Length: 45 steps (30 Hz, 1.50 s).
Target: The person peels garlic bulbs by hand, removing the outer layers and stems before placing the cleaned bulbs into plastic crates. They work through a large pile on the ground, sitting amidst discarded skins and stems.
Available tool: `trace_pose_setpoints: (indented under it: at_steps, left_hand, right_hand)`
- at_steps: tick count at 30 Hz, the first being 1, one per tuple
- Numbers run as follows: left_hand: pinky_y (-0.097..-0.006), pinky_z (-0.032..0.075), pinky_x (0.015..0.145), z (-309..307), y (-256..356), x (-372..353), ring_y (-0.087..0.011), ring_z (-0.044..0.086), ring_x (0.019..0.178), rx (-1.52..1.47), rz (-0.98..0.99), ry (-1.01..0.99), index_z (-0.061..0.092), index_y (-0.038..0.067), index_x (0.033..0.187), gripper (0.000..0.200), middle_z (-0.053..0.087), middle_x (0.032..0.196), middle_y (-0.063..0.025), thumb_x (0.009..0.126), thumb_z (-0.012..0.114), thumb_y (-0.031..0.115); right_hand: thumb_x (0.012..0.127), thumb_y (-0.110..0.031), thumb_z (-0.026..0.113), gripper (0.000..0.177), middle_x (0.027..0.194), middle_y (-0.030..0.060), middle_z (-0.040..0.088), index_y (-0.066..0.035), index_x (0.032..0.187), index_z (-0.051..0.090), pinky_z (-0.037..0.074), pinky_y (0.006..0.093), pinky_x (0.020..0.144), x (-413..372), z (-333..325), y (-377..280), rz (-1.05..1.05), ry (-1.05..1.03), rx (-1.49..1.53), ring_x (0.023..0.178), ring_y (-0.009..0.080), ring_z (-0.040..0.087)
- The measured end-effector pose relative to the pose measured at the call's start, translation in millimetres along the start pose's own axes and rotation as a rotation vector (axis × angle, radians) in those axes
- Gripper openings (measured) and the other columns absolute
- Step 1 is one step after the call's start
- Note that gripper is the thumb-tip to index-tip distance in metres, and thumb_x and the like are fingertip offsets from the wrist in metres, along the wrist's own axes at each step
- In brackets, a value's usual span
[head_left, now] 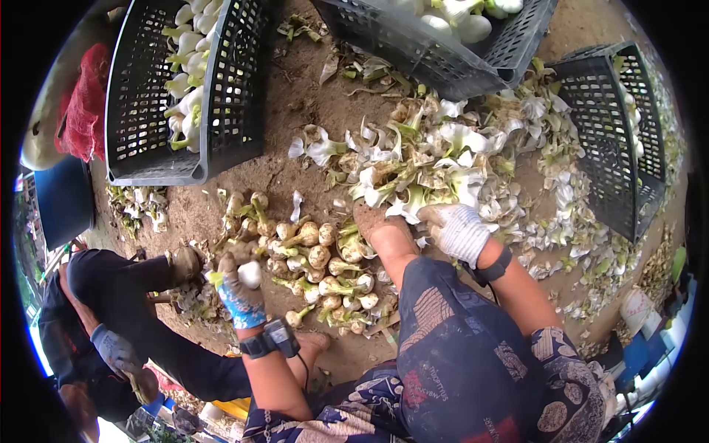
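Observation:
My left hand (pixel 241 289), in a blue-patterned glove, is closed around a peeled white garlic bulb (pixel 249 275); a pale green stem end pokes out on its left side. Just right of it lies a heap of unpeeled garlic bulbs (pixel 319 257) with brownish skins and short stalks. My right hand (pixel 454 230), in a white knitted glove, is curled with its fingertips against the edge of a pile of garlic skins (pixel 458 159). Whatever those fingers pinch, if anything, blends into the white skins. My bare foot (pixel 369 218) rests between the heap and the skins.
Black plastic crates (pixel 236 96) holding white bulbs stand at the far left; another crate (pixel 443 44) is at the top and a third crate (pixel 609 133) at the right. A co-worker's gloved hand (pixel 118 351) and dark-trousered leg are at the left, near a red mesh sack (pixel 83 103).

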<state>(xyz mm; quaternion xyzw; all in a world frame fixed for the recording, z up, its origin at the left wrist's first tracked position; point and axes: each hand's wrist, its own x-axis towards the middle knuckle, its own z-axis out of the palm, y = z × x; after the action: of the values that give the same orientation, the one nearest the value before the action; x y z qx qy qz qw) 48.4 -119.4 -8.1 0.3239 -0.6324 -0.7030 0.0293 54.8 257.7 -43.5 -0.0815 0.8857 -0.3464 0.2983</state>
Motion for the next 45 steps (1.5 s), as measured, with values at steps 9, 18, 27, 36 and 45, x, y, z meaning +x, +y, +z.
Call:
trace_pose_setpoints:
  at_steps: [9, 18, 27, 36, 45]
  left_hand:
    - [-0.0364, 0.046, 0.085, -5.0, -54.7, 29.9, -0.0329, 0.057, 0.098, 1.302, 0.265, -0.374, 0.057, 0.005, 0.109, 0.042, 0.052, 0.115, -0.016, 0.069, 0.067, 0.009]
    - [-0.0435, 0.048, 0.08, 56.6, -17.5, 40.7, -0.0339, 0.057, 0.099, 1.981, 0.315, -0.877, 0.057, 0.015, 0.114, 0.053, 0.05, 0.118, -0.0175, 0.064, 0.073, 0.023]
    - [-0.0383, 0.046, 0.084, 17.4, -53.6, 64.5, -0.0343, 0.055, 0.101, 1.592, 0.186, -0.788, 0.053, 0.005, 0.113, 0.052, 0.057, 0.107, -0.0176, 0.065, 0.069, 0.016]
    - [-0.0344, 0.044, 0.085, 104.3, 8.6, -25.9, -0.0284, 0.052, 0.097, 0.794, 0.566, -0.714, 0.05, 0.002, 0.114, 0.051, 0.049, 0.106, -0.0148, 0.067, 0.066, 0.011]
    - [-0.0356, 0.041, 0.088, 99.7, 3.7, -31.0, -0.0259, 0.05, 0.102, 0.593, 0.611, -0.484, 0.049, 0.001, 0.117, 0.053, 0.048, 0.109, -0.0147, 0.072, 0.067, 0.022]
  right_hand:
    - [0.08, -0.023, 0.048, 0.021, 0.076, 0.0149, 0.063, -0.01, 0.091, 0.06, 0.048, 0.045, 0.062, -31.3, -3.2, 1.9, 0.222, -0.215, -0.221, 0.07, 0.0331, 0.062]
    - [0.079, -0.018, 0.049, 0.021, 0.08, 0.0177, 0.063, -0.009, 0.096, 0.059, 0.049, 0.0447, 0.065, -55.8, -7.7, 21.7, 0.202, -0.089, -0.208, 0.075, 0.0344, 0.061]
    - [0.079, -0.014, 0.056, 0.03, 0.088, 0.0158, 0.063, -0.007, 0.108, 0.059, 0.05, 0.0366, 0.07, -33.1, -19.8, 10.9, 0.142, 0.083, -0.057, 0.078, 0.0297, 0.062]
    - [0.082, -0.037, 0.063, 0.042, 0.085, 0.0151, 0.063, -0.001, 0.103, 0.061, 0.048, 0.0332, 0.065, 76.0, -15.1, -79.8, -0.416, 0.093, 0.285, 0.072, 0.0253, 0.06]
    - [0.083, -0.029, 0.06, 0.029, 0.06, 0.0129, 0.059, -0.001, 0.077, 0.063, 0.045, 0.0336, 0.051, 85.6, -19.5, -117.1, -0.081, -0.057, 0.549, 0.054, 0.0225, 0.057]
